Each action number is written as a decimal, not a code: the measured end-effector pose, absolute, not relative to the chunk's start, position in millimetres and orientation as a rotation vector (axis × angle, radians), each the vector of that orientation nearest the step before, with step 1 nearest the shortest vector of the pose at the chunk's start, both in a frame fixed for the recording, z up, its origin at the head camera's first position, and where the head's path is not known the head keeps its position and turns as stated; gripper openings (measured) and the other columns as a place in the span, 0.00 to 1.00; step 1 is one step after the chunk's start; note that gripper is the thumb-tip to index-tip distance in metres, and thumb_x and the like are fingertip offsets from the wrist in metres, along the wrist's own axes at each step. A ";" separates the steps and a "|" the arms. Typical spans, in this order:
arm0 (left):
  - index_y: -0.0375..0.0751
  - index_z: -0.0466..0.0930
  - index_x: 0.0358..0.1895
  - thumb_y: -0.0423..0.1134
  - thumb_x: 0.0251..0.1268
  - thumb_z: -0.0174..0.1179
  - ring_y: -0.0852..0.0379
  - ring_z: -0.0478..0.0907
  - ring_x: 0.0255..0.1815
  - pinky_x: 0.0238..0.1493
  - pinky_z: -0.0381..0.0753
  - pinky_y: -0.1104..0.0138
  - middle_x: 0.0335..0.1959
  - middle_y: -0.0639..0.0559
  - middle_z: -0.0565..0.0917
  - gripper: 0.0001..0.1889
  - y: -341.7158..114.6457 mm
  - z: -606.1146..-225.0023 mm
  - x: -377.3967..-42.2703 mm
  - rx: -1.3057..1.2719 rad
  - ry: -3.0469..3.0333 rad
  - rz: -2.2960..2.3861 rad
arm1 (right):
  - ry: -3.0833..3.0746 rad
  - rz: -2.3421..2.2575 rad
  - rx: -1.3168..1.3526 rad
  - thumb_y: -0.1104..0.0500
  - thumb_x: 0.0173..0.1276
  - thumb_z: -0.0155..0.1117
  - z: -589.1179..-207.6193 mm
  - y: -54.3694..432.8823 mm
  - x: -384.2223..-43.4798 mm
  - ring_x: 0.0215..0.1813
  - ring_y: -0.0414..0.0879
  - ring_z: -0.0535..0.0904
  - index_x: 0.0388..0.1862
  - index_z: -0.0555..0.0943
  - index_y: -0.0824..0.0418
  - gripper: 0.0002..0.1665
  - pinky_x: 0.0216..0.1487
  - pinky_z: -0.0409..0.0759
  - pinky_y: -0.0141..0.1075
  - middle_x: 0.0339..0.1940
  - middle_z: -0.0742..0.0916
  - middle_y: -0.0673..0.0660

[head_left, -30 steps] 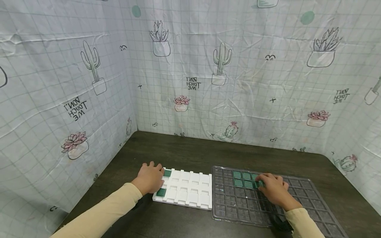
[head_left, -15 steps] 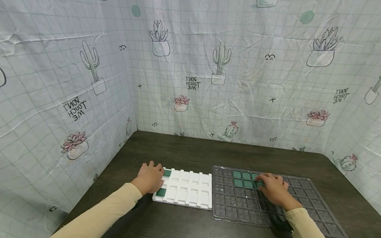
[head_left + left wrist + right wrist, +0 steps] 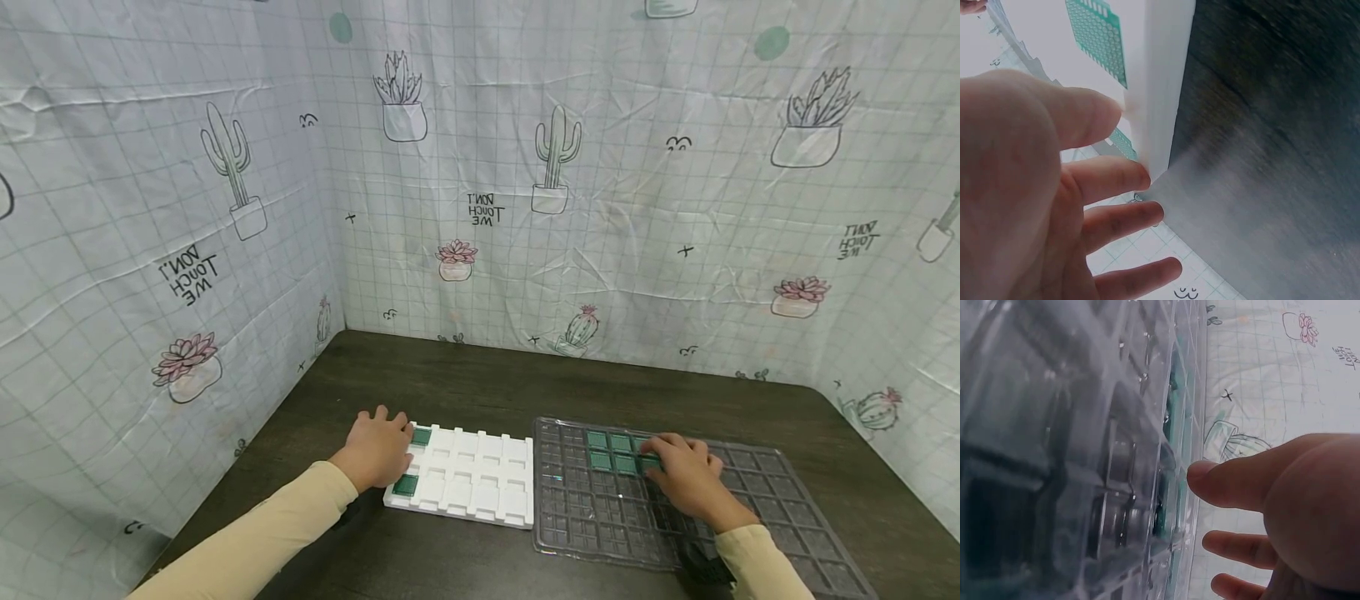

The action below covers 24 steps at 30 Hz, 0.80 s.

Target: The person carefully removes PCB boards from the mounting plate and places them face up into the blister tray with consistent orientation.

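Note:
My left hand [image 3: 377, 451] rests at the left end of the white slotted tray [image 3: 480, 473]. In the left wrist view its thumb and index finger touch the tray's edge, and the other fingers stretch out. Two small green perforated circuit boards, one far [image 3: 422, 437] and one near [image 3: 406, 485], lie in that end of the tray. My right hand [image 3: 686, 473] is over the clear plastic tray [image 3: 570, 521], fingertips at a partly hidden green circuit board [image 3: 647, 463]. In the right wrist view the thumb and visible fingers are apart, with no board seen between them.
More green circuit boards [image 3: 612, 452] sit in the clear tray's far rows, left of my right hand. The two trays stand side by side on the dark wooden table [image 3: 450, 375]. A cactus-print curtain [image 3: 480, 167] encloses the table's back and sides.
My right hand has shifted very slightly up and left over the circuit boards. My left hand and both trays stay in place.

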State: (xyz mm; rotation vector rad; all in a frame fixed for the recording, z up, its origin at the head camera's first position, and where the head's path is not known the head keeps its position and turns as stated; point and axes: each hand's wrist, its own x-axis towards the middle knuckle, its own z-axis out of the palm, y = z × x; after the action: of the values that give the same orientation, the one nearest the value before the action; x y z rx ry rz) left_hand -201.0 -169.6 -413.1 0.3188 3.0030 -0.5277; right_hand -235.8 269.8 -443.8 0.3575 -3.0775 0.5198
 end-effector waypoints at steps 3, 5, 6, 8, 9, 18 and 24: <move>0.45 0.75 0.65 0.57 0.67 0.57 0.38 0.70 0.66 0.64 0.71 0.44 0.65 0.48 0.76 0.29 -169.9 -415.2 -202.4 0.315 3.005 -0.525 | -3.080 0.534 0.363 0.59 0.66 0.65 -444.4 268.2 -236.6 0.64 0.78 0.56 0.56 0.78 0.58 0.19 0.49 0.55 0.68 0.67 0.71 0.73; 0.45 0.75 0.65 0.57 0.67 0.57 0.38 0.70 0.66 0.64 0.72 0.44 0.65 0.48 0.76 0.28 -170.1 -415.6 -202.5 0.311 3.004 -0.519 | -3.084 0.539 0.364 0.59 0.66 0.66 -444.8 267.0 -237.3 0.64 0.77 0.56 0.56 0.78 0.58 0.19 0.50 0.54 0.68 0.67 0.70 0.73; 0.45 0.75 0.65 0.57 0.67 0.57 0.38 0.70 0.66 0.64 0.72 0.44 0.65 0.48 0.76 0.28 -170.2 -415.8 -202.5 0.309 3.004 -0.516 | -3.085 0.541 0.365 0.59 0.66 0.66 -444.8 266.1 -237.4 0.64 0.78 0.56 0.56 0.78 0.58 0.19 0.50 0.54 0.68 0.67 0.70 0.73; 0.45 0.76 0.65 0.57 0.67 0.57 0.38 0.70 0.65 0.63 0.72 0.44 0.65 0.47 0.77 0.28 -170.5 -415.8 -202.3 0.308 3.005 -0.514 | -3.083 0.541 0.366 0.59 0.66 0.66 -444.9 264.0 -237.1 0.64 0.78 0.56 0.56 0.79 0.58 0.19 0.50 0.54 0.69 0.67 0.70 0.73; 0.45 0.75 0.65 0.57 0.67 0.57 0.38 0.71 0.65 0.63 0.72 0.44 0.65 0.47 0.77 0.28 -170.4 -415.8 -202.3 0.309 3.005 -0.513 | -3.081 0.536 0.369 0.60 0.65 0.66 -444.9 262.8 -236.9 0.64 0.79 0.57 0.55 0.79 0.57 0.19 0.50 0.54 0.69 0.67 0.70 0.73; 0.45 0.75 0.65 0.57 0.67 0.57 0.38 0.70 0.66 0.63 0.72 0.44 0.66 0.48 0.76 0.29 -170.6 -415.5 -202.5 0.320 3.007 -0.499 | -3.019 0.524 0.420 0.61 0.65 0.67 -445.6 252.7 -233.6 0.63 0.77 0.59 0.53 0.80 0.57 0.17 0.51 0.54 0.71 0.66 0.72 0.72; 0.45 0.75 0.66 0.57 0.68 0.57 0.39 0.71 0.65 0.63 0.72 0.44 0.66 0.48 0.76 0.29 -171.1 -414.9 -202.7 0.328 3.009 -0.517 | -3.004 0.505 0.432 0.61 0.64 0.67 -444.5 246.8 -233.9 0.64 0.77 0.60 0.54 0.80 0.56 0.18 0.51 0.55 0.70 0.66 0.73 0.71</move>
State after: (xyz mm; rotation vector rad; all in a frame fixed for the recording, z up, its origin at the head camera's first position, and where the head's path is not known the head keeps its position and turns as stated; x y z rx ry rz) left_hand -202.7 -171.1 -414.9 0.3277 3.0095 -0.5173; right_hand -233.9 246.8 -444.5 0.4318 -3.0037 0.5049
